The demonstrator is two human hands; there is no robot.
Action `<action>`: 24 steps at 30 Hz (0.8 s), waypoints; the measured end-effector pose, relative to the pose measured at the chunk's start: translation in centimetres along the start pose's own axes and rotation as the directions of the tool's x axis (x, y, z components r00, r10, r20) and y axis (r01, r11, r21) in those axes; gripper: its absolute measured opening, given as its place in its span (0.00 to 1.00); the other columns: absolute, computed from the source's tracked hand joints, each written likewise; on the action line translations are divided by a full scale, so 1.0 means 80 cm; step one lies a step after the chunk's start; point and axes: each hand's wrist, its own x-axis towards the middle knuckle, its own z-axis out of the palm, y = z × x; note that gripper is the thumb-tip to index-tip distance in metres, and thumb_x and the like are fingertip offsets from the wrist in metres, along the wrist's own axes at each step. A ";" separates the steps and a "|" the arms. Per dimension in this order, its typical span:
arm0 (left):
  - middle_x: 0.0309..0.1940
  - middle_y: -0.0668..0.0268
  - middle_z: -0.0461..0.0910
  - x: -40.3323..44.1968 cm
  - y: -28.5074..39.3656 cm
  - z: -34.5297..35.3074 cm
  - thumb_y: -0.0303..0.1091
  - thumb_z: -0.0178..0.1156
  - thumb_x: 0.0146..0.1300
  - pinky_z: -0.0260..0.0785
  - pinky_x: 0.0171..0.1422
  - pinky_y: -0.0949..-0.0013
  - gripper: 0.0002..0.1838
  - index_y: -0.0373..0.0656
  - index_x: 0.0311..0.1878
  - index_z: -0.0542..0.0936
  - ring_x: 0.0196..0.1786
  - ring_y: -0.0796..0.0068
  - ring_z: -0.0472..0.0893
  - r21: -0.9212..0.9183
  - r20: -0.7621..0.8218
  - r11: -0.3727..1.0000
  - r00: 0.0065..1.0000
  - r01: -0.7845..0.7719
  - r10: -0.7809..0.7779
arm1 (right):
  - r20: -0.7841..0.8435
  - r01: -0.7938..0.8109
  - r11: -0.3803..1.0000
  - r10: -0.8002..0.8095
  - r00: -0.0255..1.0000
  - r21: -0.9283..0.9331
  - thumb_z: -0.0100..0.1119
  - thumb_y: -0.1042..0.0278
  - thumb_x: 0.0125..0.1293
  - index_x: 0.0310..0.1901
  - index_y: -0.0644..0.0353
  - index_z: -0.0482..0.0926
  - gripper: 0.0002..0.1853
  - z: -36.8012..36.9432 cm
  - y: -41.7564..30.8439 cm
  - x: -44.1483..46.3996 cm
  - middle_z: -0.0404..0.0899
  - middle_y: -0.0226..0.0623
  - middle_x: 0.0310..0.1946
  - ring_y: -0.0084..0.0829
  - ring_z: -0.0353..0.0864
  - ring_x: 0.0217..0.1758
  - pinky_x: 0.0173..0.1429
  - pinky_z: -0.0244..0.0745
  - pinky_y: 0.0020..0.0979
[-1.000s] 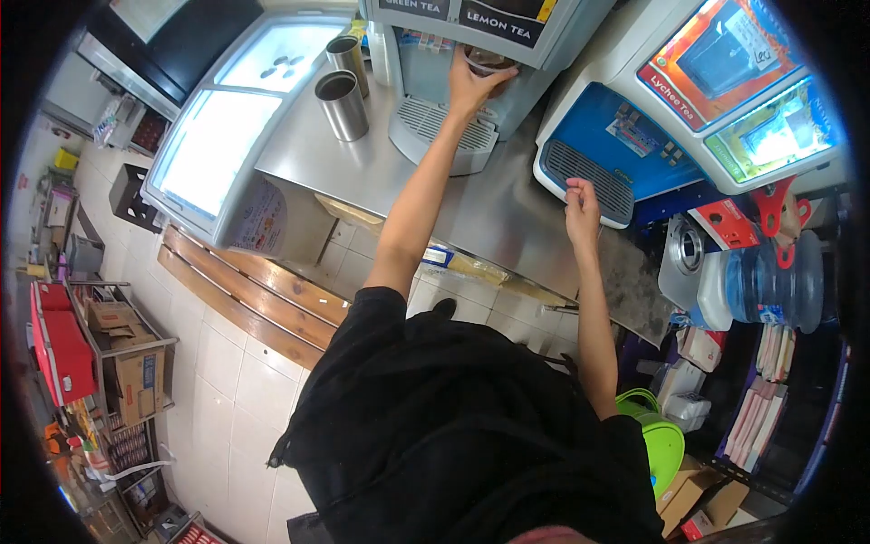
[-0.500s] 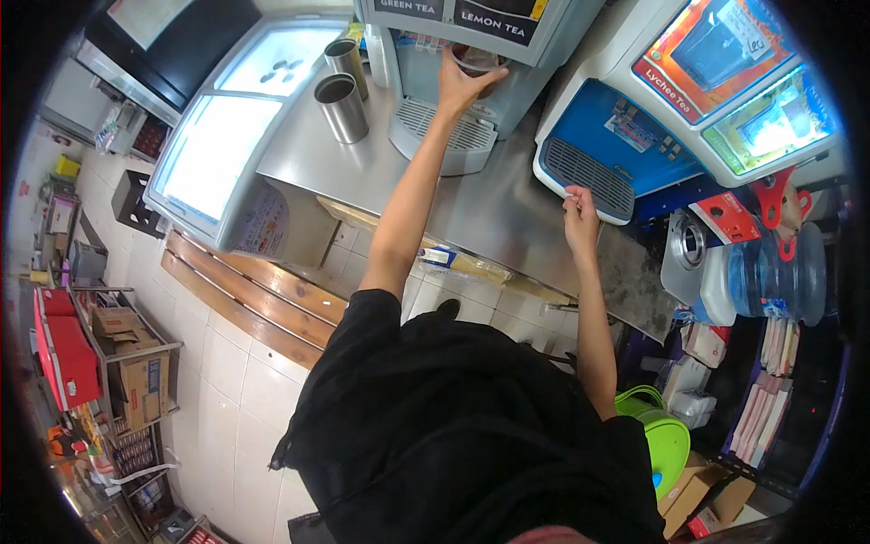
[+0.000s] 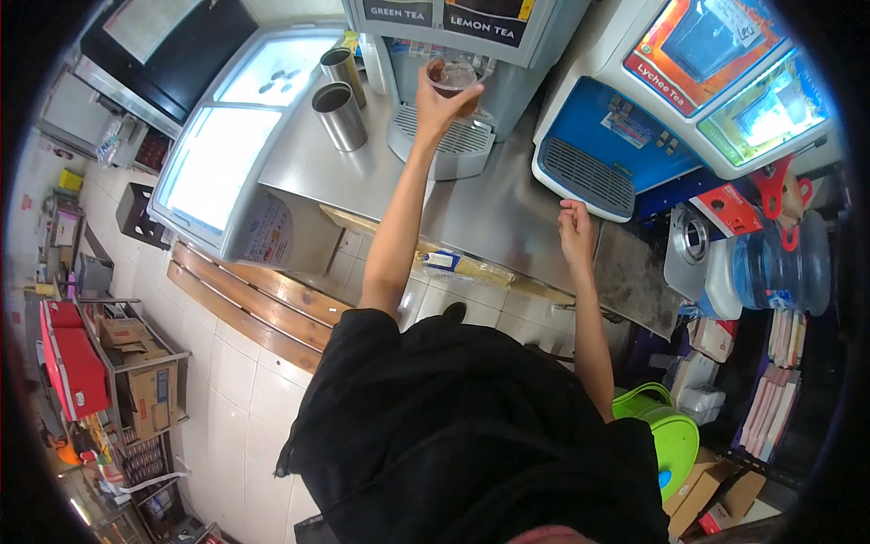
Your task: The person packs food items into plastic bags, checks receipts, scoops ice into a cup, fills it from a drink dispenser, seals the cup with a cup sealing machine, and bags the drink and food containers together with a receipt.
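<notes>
My left hand [image 3: 439, 104] is wrapped round a clear plastic cup [image 3: 455, 76] holding ice and a dark drink. The cup is in front of the grey tea dispenser [image 3: 507, 95], above its drip tray [image 3: 444, 136]. My right hand [image 3: 576, 232] is near the steel counter's front, just below the drip tray [image 3: 587, 177] of the blue-fronted dispenser. Its fingers are curled together, and whether anything lies in them I cannot make out. Two steel tumblers, one in front [image 3: 339, 118] and one behind [image 3: 342, 72], stand left of the grey dispenser.
A glass-topped chest freezer [image 3: 213, 154] stands left of the counter [image 3: 494, 204]. Below it is a slatted wooden bench [image 3: 245, 295]. Right of me are a blue water bottle [image 3: 784, 263] and a lime-green bin [image 3: 675, 444]. Shelves with cardboard boxes [image 3: 149, 390] stand at far left.
My left hand has drawn the cup out and left from under the grey dispenser's spout area. My right hand has shifted slightly down, with its fingers still curled.
</notes>
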 end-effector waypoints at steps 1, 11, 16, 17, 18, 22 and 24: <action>0.43 0.55 0.73 -0.002 0.000 -0.001 0.44 0.75 0.32 0.66 0.51 0.67 0.42 0.32 0.49 0.66 0.46 0.66 0.74 0.009 -0.003 1.000 1.000 0.012 -0.012 | 0.000 0.001 1.000 -0.001 1.000 0.007 0.46 0.75 0.58 0.43 0.58 0.70 0.10 0.000 0.005 -0.002 0.71 0.32 0.28 0.24 0.70 0.32 0.40 0.66 0.25; 0.46 0.52 0.71 -0.008 0.012 -0.007 0.46 0.76 0.31 0.64 0.55 0.67 0.46 0.32 0.52 0.64 0.50 0.64 0.72 -0.061 0.110 0.997 0.993 0.057 -0.050 | -0.020 -0.015 1.000 0.015 1.000 0.017 0.47 0.75 0.58 0.43 0.58 0.71 0.11 -0.001 0.028 -0.008 0.72 0.32 0.29 0.24 0.70 0.32 0.38 0.66 0.25; 0.46 0.52 0.71 -0.009 0.020 -0.012 0.47 0.76 0.30 0.65 0.55 0.67 0.47 0.32 0.53 0.64 0.50 0.64 0.73 0.017 0.149 0.997 0.986 0.070 -0.072 | -0.033 -0.012 0.999 0.011 0.999 -0.047 0.47 0.74 0.58 0.43 0.57 0.71 0.11 -0.002 0.027 -0.016 0.72 0.31 0.29 0.23 0.70 0.31 0.36 0.65 0.25; 0.46 0.52 0.71 -0.009 0.019 -0.012 0.47 0.76 0.30 0.65 0.54 0.67 0.47 0.32 0.53 0.64 0.50 0.64 0.73 0.008 0.144 0.997 0.987 0.074 -0.075 | -0.034 0.005 0.999 -0.006 0.999 -0.043 0.47 0.74 0.58 0.43 0.57 0.71 0.11 -0.002 0.034 -0.015 0.72 0.31 0.28 0.23 0.70 0.31 0.36 0.65 0.25; 0.46 0.52 0.71 -0.009 0.016 -0.011 0.46 0.76 0.30 0.65 0.54 0.67 0.47 0.32 0.53 0.64 0.49 0.64 0.73 -0.004 0.139 0.997 0.987 0.076 -0.075 | -0.036 0.024 0.999 -0.025 0.999 -0.039 0.47 0.74 0.58 0.43 0.57 0.71 0.11 -0.002 0.030 -0.014 0.72 0.31 0.28 0.23 0.69 0.30 0.35 0.65 0.25; 0.45 0.52 0.72 -0.004 0.005 -0.002 0.47 0.76 0.30 0.67 0.52 0.67 0.47 0.31 0.52 0.64 0.49 0.64 0.73 -0.022 0.124 0.993 0.985 0.120 -0.117 | -0.011 -0.019 1.000 0.019 1.000 -0.016 0.48 0.74 0.58 0.43 0.57 0.71 0.11 -0.003 0.022 -0.018 0.71 0.31 0.28 0.22 0.69 0.30 0.35 0.64 0.24; 0.46 0.52 0.71 0.002 -0.003 0.007 0.45 0.76 0.32 0.65 0.54 0.66 0.47 0.30 0.53 0.62 0.50 0.64 0.72 -0.020 0.146 0.991 0.981 0.130 -0.126 | -0.010 -0.024 0.999 0.024 1.000 -0.025 0.47 0.74 0.58 0.43 0.57 0.71 0.11 -0.002 0.027 -0.016 0.71 0.30 0.28 0.22 0.68 0.30 0.35 0.64 0.24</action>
